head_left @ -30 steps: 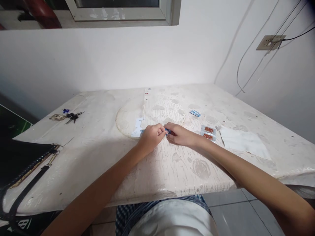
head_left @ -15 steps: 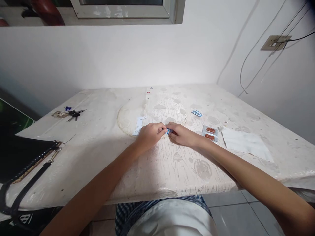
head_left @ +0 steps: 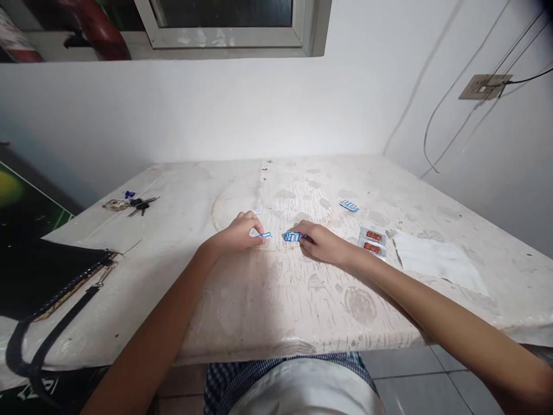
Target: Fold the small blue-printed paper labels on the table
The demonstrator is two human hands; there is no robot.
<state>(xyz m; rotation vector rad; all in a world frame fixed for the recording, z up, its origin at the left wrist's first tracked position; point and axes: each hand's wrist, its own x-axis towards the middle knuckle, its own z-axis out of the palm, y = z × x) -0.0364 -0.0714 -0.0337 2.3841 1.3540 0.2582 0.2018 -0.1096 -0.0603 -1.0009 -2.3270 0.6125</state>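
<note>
My left hand point(head_left: 242, 231) pinches a thin blue-and-white strip point(head_left: 264, 234) between thumb and fingertips, just above the table. Close by on the right, my right hand point(head_left: 320, 241) grips a small flat blue-and-white printed piece point(head_left: 294, 237) by its right end. A gap separates the two pieces. Part of a white paper point(head_left: 258, 212) shows behind my left hand, which hides the rest. Beyond my right hand lies another flat blue-and-white piece point(head_left: 349, 206). A silver pack with two reddish-brown pieces point(head_left: 373, 236) lies beside my right forearm, which partly covers its lower edge.
A white cloth or tissue point(head_left: 440, 262) lies at the right of the covered table point(head_left: 242, 311). Keys point(head_left: 140, 204) and a small dark-blue item point(head_left: 129, 195) lie at the left. A black strapped bag point(head_left: 56, 282) sits at the left edge. A white wall point(head_left: 259, 109) stands behind.
My hands were together at one blue-and-white item; now they are apart, each holding a piece. My left hand has moved left, over the white paper. The view has tilted up slightly.
</note>
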